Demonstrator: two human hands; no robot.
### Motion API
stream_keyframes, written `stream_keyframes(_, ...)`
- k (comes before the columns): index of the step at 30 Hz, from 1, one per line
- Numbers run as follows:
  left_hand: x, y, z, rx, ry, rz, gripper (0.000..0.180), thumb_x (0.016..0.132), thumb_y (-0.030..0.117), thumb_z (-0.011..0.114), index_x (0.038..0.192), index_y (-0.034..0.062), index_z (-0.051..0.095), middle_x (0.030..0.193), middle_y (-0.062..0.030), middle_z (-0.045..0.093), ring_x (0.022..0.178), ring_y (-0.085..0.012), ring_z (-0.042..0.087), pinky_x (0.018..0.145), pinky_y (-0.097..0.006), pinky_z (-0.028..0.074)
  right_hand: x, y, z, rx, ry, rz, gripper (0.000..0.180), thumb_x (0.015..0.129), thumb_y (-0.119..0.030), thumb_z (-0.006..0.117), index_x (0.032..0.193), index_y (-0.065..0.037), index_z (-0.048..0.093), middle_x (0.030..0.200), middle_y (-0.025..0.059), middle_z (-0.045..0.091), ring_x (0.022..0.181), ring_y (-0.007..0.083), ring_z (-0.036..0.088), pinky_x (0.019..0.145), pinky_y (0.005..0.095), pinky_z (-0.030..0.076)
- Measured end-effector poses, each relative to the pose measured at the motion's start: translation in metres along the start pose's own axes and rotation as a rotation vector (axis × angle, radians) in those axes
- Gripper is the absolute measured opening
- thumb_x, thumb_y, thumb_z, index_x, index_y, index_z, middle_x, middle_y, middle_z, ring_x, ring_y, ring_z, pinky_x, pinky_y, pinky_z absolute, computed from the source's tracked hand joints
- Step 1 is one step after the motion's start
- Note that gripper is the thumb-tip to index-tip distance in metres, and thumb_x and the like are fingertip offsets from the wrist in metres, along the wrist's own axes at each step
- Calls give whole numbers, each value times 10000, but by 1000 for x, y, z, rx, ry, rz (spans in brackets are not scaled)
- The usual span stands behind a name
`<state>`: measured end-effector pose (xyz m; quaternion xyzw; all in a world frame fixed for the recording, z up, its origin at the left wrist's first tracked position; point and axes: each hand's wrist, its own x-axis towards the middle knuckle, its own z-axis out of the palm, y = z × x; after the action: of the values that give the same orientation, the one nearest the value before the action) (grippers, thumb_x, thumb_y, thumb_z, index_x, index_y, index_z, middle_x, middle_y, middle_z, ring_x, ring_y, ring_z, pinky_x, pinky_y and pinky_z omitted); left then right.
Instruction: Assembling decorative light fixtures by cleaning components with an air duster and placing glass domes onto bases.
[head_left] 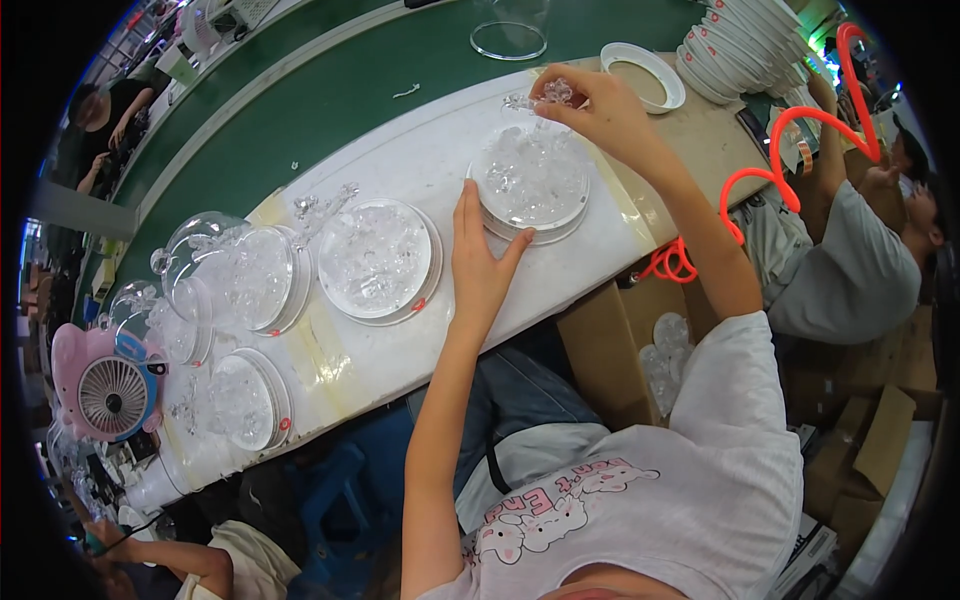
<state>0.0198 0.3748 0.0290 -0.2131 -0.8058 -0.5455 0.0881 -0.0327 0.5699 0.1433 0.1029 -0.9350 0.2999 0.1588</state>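
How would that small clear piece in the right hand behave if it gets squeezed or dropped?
The clear piece looks like thin, rigid plastic pinched by the right hand, so probably light and stiff. Its glossy surface suggests it could slip, and its fine shape may snap under pressure.

one head-worn fisheye view looks steeply down, close over the workbench (420, 160)

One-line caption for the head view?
Left hand steadies a round clear dish while right hand holds a small clear piece above it.
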Motion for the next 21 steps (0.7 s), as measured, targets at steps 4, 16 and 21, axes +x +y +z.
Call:
stream_keyframes(4, 0, 0, 0, 6, -7, 8, 786, 712, 198, 721, 1330, -20, 286, 1338, -224, 336, 1233, -347, 358, 990, -365, 336, 1, 5, -1, -1, -29, -47, 190, 778, -221, 642, 904, -85, 598, 734, 48, 611, 624, 119, 541, 602, 229, 437)
stream_keyframes(16, 1, 0, 1, 41, 12, 31, 742, 716, 192, 717, 1308, -28, 327, 1360, -211, 311, 1245, -332, 346, 1005, -360, 326, -3, 9, 12, 48, 7, -88, 216, 801, -262, 624, 921, -89, 579, 775, 47, 635, 679, 152, 600, 639, 260, 460)
stream_keyframes(21, 2, 1, 5, -13, 21, 19, 740, 700, 208, 736, 1291, -33, 360, 1347, -216, 346, 1236, -322, 364, 1011, -363, 311, -7, 12, 12, -63, 45, -46, 226, 795, -285, 632, 927, -110, 575, 756, 88, 636, 673, 210, 618, 635, 278, 471)
